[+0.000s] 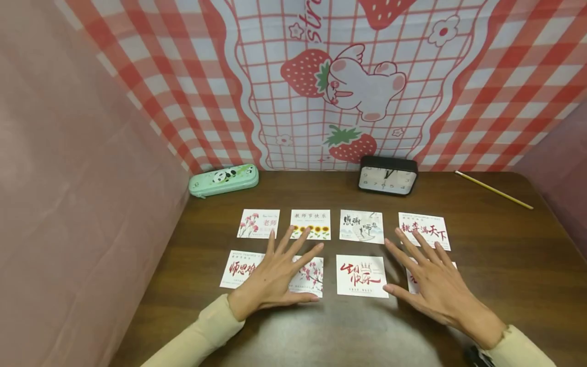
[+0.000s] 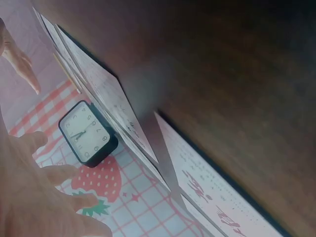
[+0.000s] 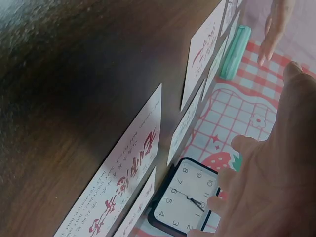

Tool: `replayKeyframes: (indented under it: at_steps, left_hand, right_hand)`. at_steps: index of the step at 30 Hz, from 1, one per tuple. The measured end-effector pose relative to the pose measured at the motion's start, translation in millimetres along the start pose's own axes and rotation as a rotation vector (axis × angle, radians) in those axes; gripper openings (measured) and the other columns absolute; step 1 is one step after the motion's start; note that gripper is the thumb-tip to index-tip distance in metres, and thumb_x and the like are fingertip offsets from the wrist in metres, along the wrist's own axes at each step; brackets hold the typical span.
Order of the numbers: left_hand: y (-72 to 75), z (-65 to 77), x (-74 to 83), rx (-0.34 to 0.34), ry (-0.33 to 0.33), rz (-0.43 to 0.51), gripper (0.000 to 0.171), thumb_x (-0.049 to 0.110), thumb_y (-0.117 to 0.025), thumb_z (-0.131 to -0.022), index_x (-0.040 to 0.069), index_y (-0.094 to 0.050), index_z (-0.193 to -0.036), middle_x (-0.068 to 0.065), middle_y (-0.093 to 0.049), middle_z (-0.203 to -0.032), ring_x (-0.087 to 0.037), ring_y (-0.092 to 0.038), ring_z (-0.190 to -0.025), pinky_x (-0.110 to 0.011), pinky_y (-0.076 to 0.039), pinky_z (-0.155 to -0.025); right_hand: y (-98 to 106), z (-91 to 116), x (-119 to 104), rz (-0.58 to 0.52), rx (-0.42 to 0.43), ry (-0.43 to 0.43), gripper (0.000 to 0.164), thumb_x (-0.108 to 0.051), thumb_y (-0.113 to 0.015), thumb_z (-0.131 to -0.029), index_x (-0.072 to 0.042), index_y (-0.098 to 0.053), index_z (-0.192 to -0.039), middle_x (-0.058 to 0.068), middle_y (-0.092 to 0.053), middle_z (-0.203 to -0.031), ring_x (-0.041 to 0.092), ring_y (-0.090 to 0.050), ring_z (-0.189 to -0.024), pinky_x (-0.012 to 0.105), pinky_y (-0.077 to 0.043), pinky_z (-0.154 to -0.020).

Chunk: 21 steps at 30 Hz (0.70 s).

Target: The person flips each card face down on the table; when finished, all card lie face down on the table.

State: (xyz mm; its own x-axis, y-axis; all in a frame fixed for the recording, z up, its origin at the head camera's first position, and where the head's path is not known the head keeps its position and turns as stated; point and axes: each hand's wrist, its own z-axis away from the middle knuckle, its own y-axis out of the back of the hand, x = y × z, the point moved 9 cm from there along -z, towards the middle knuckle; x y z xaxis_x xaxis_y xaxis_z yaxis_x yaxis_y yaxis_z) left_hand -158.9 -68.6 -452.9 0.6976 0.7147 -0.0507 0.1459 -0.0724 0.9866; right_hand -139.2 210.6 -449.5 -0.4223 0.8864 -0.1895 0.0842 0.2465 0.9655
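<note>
Over a brown wood-grain tabletop [image 1: 321, 339], viewed from my head, I splay my left hand [image 1: 272, 279] and right hand [image 1: 437, 288], fingers wide apart and gripping nothing, above two rows of flat white cards. Across the back run a pink-flower card [image 1: 258, 224], a sunflower card [image 1: 311, 216], an ink-wash card [image 1: 361, 226] and a red-calligraphy card [image 1: 424, 223]. Nearer me lie a second red-lettered card [image 1: 240, 270], a blossom card [image 1: 312, 275] partly behind my left hand, a cake-printed birthday card [image 1: 362, 276] between my hands, and a card [image 1: 412, 284] mostly hidden by my right. Behind stand a black, round-cornered clock [image 1: 388, 175] and a printed strawberry cloth [image 1: 275, 117]; a slim yellow pencil [image 1: 494, 190] lies at right. At left, a mint-green oblong panda pencil case [image 1: 223, 180] is closed, its contents hidden.

From my left wrist, my fingers bend slightly, gaps between them, beside the clock's pale face; the cards look thin and smooth.

From my right wrist, my loosely bent, unburdened fingers overlap the clock's edge, red script and fine print show on the nearest card, and the pencil case lies beyond the cards.
</note>
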Motion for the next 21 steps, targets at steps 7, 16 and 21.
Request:
replayKeyframes:
  at_steps: [7,16,21]
  left_hand:
    - [-2.4,0.4,-0.6,-0.013,0.001,0.019,0.113,0.09,-0.056,-0.08,0.034,-0.014,-0.169,-0.01,-0.008,-0.178,-0.046,-0.016,-0.161,-0.082,-0.03,-0.113]
    - [0.4,4.3,-3.6,0.003,0.027,0.107,0.107,0.083,-0.061,-0.083,0.029,-0.022,-0.168,-0.01,-0.007,-0.177,-0.05,-0.015,-0.16,-0.082,-0.029,-0.113]
    - [6.7,3.6,-13.6,0.022,0.078,0.242,0.095,0.067,-0.063,-0.094,0.03,-0.016,-0.169,-0.01,-0.007,-0.178,-0.051,-0.016,-0.159,-0.075,-0.028,-0.12]
  right_hand:
    - [-2,-1,-1,0.001,-0.009,0.008,0.092,-0.067,-0.066,-0.091,-0.035,-0.025,-0.166,-0.005,-0.01,-0.178,0.024,0.001,-0.166,0.064,0.001,-0.131]
    - [5,-9,-7,-0.053,0.06,0.027,0.08,-0.055,-0.068,-0.095,-0.029,-0.036,-0.163,0.0,-0.023,-0.175,0.026,-0.013,-0.165,0.063,-0.019,-0.129]
    - [15,-20,-9,-0.146,0.154,0.023,0.066,-0.042,-0.072,-0.096,-0.017,-0.052,-0.154,0.009,-0.044,-0.165,0.039,-0.038,-0.153,0.065,-0.04,-0.112]
